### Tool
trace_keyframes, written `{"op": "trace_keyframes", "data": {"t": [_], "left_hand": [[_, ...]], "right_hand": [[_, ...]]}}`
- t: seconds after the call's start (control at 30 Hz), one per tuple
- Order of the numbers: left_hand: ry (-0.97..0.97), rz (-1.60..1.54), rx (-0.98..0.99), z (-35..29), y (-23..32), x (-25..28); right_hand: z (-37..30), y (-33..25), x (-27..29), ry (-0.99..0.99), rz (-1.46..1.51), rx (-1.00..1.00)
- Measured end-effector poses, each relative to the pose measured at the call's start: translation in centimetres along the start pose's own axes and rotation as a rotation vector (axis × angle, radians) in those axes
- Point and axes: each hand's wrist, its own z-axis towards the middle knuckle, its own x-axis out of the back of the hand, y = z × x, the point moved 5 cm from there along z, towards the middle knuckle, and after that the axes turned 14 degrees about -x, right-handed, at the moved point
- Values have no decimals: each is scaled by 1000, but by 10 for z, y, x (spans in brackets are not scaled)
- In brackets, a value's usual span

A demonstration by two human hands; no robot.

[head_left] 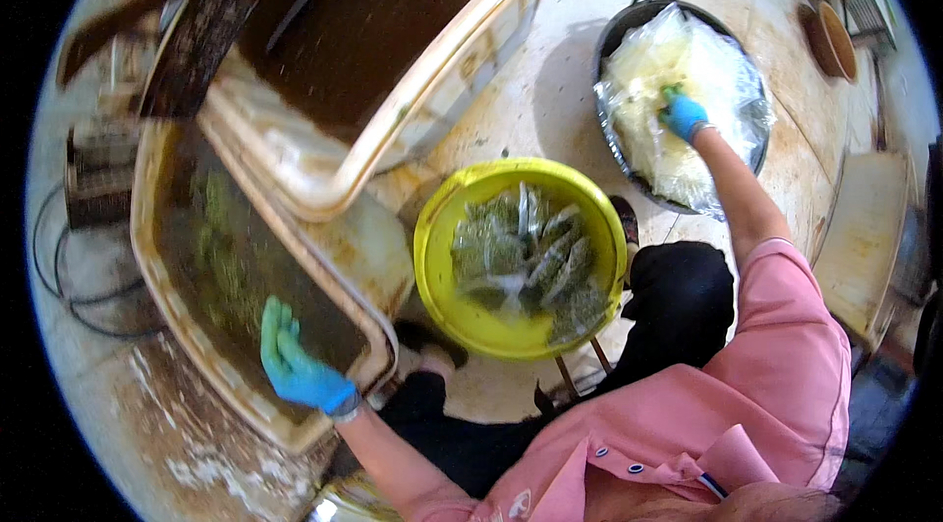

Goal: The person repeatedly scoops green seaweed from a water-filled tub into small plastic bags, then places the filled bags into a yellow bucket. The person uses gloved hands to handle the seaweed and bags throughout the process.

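My left hand (295, 359), in a blue glove with green fingers, is held over the inner edge of a low tub (157, 291) of murky water. Its fingers are stretched out with nothing in them. Green plant bits float in that water (221, 257). Far to the right, my right hand (685, 115), gloved the same way, reaches into a black tub (607, 41) heaped with thin, pale clear plastic bags (668, 51). Its fingers close on the bags' film, their tips partly hidden. Between my hands, a yellow basin (432, 301) holds several clear bags filled with green plant matter (550, 252).
A large white vat (432, 55) of brown water stands at the far left, beyond the low tub. A dark cable (59, 272) loops on the floor at left. A brown bowl (832, 43) lies at far right, and a pale panel (864, 237) stands by my right arm.
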Motion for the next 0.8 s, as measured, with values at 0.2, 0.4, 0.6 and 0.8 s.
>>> {"op": "trace_keyframes", "data": {"t": [0.2, 0.4, 0.6, 0.8], "left_hand": [[20, -178, -50, -18, 2, 15], [40, -280, -30, -31, 4, 28], [-66, -225, 112, -37, -15, 38], [40, -237, -3, -35, -17, 53]], "right_hand": [[-73, -28, 109, 172, 95, 87], [-209, -176, 227, 98, -11, 387], [-292, -354, 54, -439, -292, 927], [-249, -350, -144, -507, 11, 375]]}}
